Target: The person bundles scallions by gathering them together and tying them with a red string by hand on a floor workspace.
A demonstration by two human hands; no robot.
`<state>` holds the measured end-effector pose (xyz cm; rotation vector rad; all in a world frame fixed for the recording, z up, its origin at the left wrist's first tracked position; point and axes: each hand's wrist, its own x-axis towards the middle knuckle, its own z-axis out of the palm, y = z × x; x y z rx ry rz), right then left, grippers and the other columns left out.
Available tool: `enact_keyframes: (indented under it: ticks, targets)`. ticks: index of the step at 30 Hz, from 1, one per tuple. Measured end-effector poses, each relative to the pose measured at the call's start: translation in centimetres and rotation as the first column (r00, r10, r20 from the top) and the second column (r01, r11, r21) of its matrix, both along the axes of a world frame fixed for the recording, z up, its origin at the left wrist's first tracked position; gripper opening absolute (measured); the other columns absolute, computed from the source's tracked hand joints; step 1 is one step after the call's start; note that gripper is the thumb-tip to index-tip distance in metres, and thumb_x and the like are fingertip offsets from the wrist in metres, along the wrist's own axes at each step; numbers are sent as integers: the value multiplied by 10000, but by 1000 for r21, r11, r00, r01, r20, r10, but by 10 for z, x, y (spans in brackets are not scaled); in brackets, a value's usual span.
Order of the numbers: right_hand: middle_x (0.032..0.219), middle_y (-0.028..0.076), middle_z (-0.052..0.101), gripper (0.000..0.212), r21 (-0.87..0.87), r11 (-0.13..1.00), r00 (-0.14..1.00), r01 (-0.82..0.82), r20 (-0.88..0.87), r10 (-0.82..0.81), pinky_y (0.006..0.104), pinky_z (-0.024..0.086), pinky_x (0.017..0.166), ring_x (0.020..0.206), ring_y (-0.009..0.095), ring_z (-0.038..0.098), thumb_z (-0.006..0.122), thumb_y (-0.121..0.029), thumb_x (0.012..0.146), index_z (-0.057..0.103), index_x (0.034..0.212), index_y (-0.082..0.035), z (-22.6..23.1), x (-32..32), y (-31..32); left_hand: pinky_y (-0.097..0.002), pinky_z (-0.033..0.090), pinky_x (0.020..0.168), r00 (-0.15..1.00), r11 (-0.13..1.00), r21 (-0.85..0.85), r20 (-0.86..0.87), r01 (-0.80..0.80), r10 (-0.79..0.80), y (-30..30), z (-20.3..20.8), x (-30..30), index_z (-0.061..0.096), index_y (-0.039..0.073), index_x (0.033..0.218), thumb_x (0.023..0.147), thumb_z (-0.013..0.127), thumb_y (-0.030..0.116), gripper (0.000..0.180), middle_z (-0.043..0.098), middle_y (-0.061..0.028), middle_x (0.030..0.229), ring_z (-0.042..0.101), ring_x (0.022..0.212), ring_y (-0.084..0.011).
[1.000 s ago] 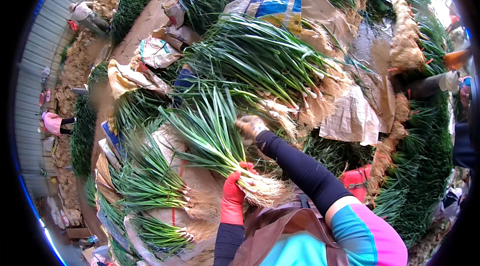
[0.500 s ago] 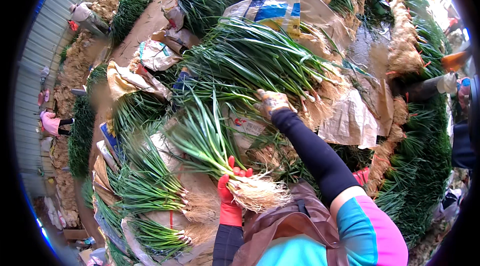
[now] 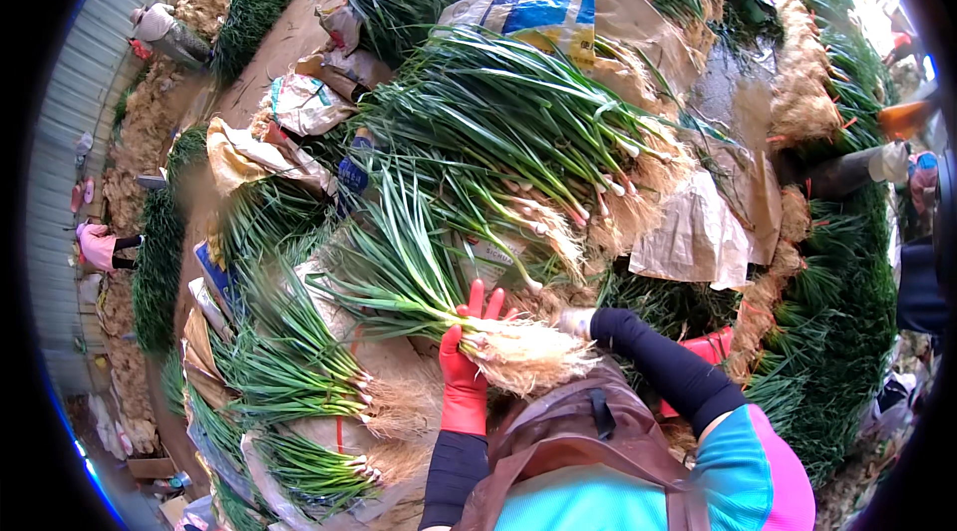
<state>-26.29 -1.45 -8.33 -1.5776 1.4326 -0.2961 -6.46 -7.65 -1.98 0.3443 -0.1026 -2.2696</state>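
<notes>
My left hand [image 3: 465, 371], in a red glove, holds a bunch of scallions [image 3: 414, 282] just below the roots, its fingers upright behind the stems. The bunch's pale roots [image 3: 533, 356] point right and its green leaves fan out up and to the left. Beside the root ends is my right hand [image 3: 575, 322], in a light glove under a dark sleeve; its fingers are hidden. A large heap of loose scallions [image 3: 508, 112] lies beyond both hands, roots to the right. Between the heap and the bunch, a scallion bulb [image 3: 535, 285] sticks out.
Sorted scallion bunches [image 3: 299, 381] lie at the left, some with red ties. A paper sheet [image 3: 693, 232] and a printed sack [image 3: 538, 17] lie around the heap. At the right are a red plastic thing [image 3: 710, 347] and long rows of bunches [image 3: 837, 332]. People are far left.
My right hand has drawn back from the heap toward me, to the roots of the held bunch. The fingers of my left hand have straightened, and the bunch has shifted slightly right.
</notes>
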Motion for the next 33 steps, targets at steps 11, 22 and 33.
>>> enact_keyframes:
  ticks: [11,22,33]
  targets:
    - [855,165,629,318,-83,921,911,380,-140,-389,410,476,732,821,328,609,543,-344,814,611,1004,-98,16,18,-68,-455,305,1017,879,987,90,449,135,-161,-11,-34,5,555,56,1052,762,615,180,322,332,-139,1387,341,1248,-307]
    - [901,82,623,461,364,907,629,213,659,-412,287,489,688,750,157,594,533,-367,868,493,1208,-57,25,47,-58,-376,501,821,913,986,-87,395,145,-99,-4,73,50,550,37,962,723,600,229,311,388,-212,1316,487,1089,-312]
    - [773,6,581,247,722,692,34,10,691,-722,225,465,547,595,90,537,587,-99,824,542,1067,-82,43,115,-53,-526,300,1021,934,986,165,347,33,-89,69,65,80,585,30,992,719,581,170,307,380,-185,1330,471,1140,-345]
